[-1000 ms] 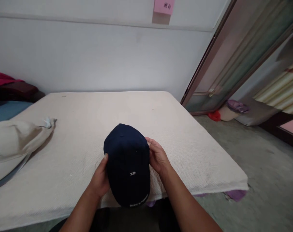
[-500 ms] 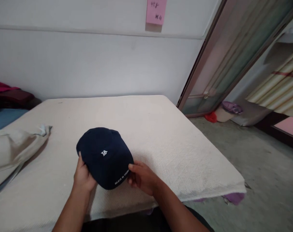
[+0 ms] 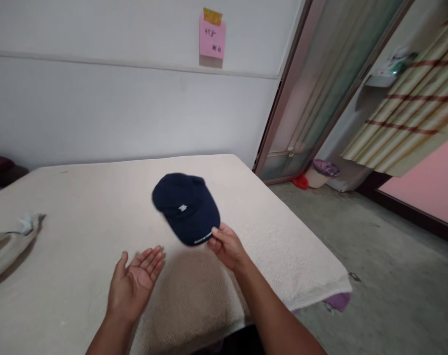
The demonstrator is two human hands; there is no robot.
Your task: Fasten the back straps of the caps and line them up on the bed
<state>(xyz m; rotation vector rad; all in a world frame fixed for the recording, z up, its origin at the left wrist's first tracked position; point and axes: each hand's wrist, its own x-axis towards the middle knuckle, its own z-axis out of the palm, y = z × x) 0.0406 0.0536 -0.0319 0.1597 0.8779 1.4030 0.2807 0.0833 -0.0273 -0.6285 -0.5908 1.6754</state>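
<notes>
A navy blue baseball cap [image 3: 189,209] hangs above the bed, with a small white emblem on its front and white lettering along the brim's edge. My right hand [image 3: 227,245] pinches the brim at its right corner, thumb on top. Below and to the left, my left hand [image 3: 133,283] is palm up with its fingers stretched out, holding nothing and apart from the cap. Beneath both hands lies the cream textured cover [image 3: 98,197] of the bed.
A beige cloth item [image 3: 13,249] lies at the bed's left side. A white wall with a pink note [image 3: 212,38] stands behind. To the right are a sliding glass door [image 3: 301,98], a bin [image 3: 318,175], a striped curtain [image 3: 412,108] and the concrete floor.
My left hand has let go of the cap and opened, palm up. My right hand has carried the cap up and to the right. The view has turned rightward.
</notes>
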